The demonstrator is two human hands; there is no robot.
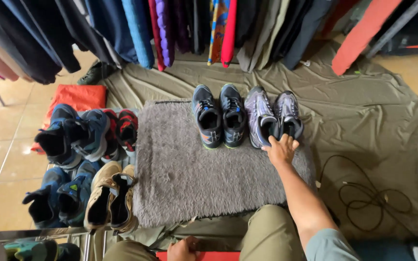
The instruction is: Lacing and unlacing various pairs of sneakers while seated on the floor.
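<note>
Right hand (280, 150) has its grip closed on the heels of the grey shoes (273, 116), placing them on the rug (194, 174) just right of the dark pair (219, 116); left hand (181, 250) rests near the lap, fingers curled, grip unclear.

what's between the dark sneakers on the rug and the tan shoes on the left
Head view: only bare grey shag rug lies between the dark sneakers and the tan shoes.
</note>
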